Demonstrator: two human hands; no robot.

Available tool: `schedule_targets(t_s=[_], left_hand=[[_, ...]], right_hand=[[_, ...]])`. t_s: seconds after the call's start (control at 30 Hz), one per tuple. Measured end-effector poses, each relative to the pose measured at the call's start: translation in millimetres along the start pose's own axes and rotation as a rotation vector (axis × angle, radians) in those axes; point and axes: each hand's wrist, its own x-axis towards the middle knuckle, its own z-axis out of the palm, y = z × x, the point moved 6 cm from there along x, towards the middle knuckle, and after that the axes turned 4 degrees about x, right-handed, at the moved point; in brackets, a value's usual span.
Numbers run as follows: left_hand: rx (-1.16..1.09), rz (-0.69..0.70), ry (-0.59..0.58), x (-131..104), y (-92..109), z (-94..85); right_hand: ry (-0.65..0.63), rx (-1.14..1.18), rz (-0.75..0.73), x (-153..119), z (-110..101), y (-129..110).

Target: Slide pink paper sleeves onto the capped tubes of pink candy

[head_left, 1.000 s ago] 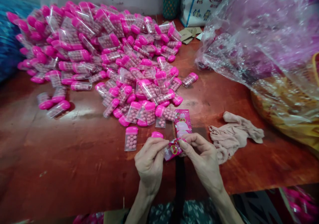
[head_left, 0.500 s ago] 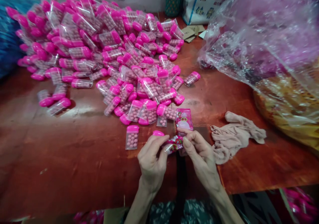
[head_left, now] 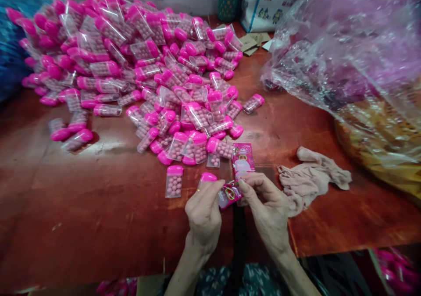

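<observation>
Between my hands is a small printed pink wrapper (head_left: 229,194). My left hand (head_left: 204,212) pinches its left edge, fingers pressed together. With thumb and fingertips my right hand (head_left: 267,206) grips the right edge. Just beyond lies a flat pink printed sleeve (head_left: 243,158) on the table. A pink-capped container (head_left: 208,177) is partly covered by my left fingers, and another container of pink balls (head_left: 174,183) lies to its left. Behind them spreads a large heap of such containers (head_left: 148,68).
A beige cloth (head_left: 309,177) lies on the red-brown table (head_left: 108,217) to the right. Clear plastic (head_left: 348,59) covers a yellow basket (head_left: 371,151). Cardboard pieces (head_left: 251,42) and a white printed bag (head_left: 268,4) are at the back; blue plastic (head_left: 13,46) is far left.
The wrapper has turned and now shows more of its printed face. My left hand has shifted slightly right and nearer, uncovering more of the pink-capped container. The right hand's fingers have curled in closer.
</observation>
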Motion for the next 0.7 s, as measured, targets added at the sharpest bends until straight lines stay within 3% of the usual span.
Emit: schedule_targets(t_s=[0.4,0.57,0.7], left_hand=[[-0.020,-0.141,-0.043,3.4,-6.3,0.4],[-0.031,-0.087,-0.097,3.5,-1.4,3.7],[-0.013,-0.058,-0.049,3.1,2.4,0.2]], right_hand=[[0.016,-0.031,-0.053,-2.1,-1.0,-5.1],[0.043,-0.026,-0.013,-4.0,-3.2,-1.4],[0.018,-0.047,-0.043,-4.3,0.2,-4.8]])
